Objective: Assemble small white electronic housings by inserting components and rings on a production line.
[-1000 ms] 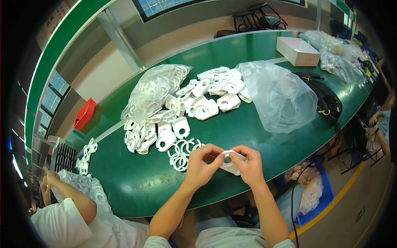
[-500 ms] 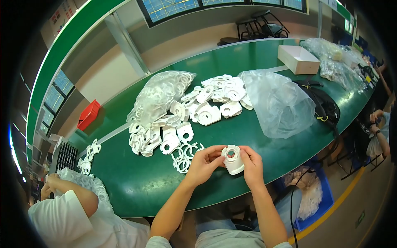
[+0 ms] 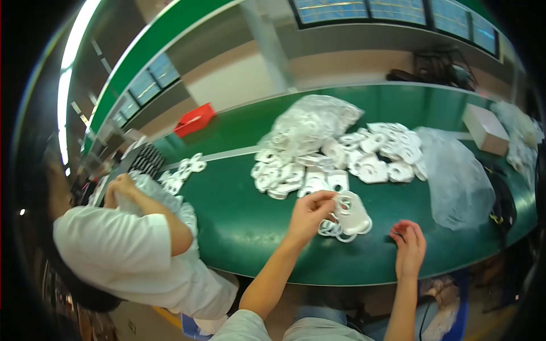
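Note:
My left hand [image 3: 311, 215] pinches the edge of a white plastic part [image 3: 355, 217], a flat plate with a round hole at one end. It is held tilted above the green table, in front of several thin white rings [image 3: 330, 228], and partly hides them. My right hand [image 3: 408, 250] is apart from the part, to its right, fingers loosely curled with a gap to the thumb and nothing visible in them. Beyond my left hand lies a heap of similar white plastic parts [image 3: 372, 165].
A clear bag of white rings [image 3: 310, 128] lies behind the heap. An emptied-looking plastic bag [image 3: 458, 182] and a white box [image 3: 486, 129] are to the right. At left are a red bin [image 3: 193, 119], more white parts [image 3: 182, 173] and a person in a white shirt [image 3: 119, 236].
The view has swung left. My right hand has let go of the white plastic part and moved off to the right. My left hand keeps it, now over the rings.

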Demonstrator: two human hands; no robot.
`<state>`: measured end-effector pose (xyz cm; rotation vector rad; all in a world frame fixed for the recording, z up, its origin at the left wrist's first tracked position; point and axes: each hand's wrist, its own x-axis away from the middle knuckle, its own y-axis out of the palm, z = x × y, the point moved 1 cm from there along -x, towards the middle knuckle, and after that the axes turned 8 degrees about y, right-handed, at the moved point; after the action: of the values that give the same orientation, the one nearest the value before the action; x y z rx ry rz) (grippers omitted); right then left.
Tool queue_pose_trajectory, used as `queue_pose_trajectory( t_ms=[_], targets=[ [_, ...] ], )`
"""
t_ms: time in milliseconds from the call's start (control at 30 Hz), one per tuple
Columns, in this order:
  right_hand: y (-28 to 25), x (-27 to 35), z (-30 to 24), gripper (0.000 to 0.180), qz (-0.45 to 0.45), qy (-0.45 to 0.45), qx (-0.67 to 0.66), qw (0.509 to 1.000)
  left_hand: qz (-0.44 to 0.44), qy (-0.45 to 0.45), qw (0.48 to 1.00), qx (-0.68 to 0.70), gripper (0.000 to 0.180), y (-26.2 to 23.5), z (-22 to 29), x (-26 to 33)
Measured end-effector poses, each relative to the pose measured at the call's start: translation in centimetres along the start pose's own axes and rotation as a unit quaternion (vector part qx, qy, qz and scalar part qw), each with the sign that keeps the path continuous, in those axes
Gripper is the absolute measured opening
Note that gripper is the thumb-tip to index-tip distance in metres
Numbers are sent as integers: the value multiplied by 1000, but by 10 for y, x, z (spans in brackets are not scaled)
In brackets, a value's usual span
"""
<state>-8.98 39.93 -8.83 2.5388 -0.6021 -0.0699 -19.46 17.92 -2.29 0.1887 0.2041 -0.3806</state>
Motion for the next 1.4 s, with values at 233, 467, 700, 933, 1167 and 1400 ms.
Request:
queue_pose_trajectory(
  t_ms=[233,467,700,933,1167,1400],
  targets=[
    [-1,4,6,13,-5,-30,31,999,400,25,916,-30,18,-205,-14,17],
    [11,3,6,11,-23,-21,53,998,608,36,747,-265,45,-326,-10,41],
    [0,5,-3,9,51,-88,23,995,164,105,872,-449,23,-102,-12,-15],
    [-111,-82,-80,16,257,-273,286,882,-94,15,842,-532,56,-58,-30,-56],
    [-126,-173,-77,20,222,-232,691,648,-51,61,765,-639,59,-55,-7,-44],
    [-315,-317,-33,35,2,-103,524,845,-14,228,829,-510,60,-28,-34,-38]
  ],
)
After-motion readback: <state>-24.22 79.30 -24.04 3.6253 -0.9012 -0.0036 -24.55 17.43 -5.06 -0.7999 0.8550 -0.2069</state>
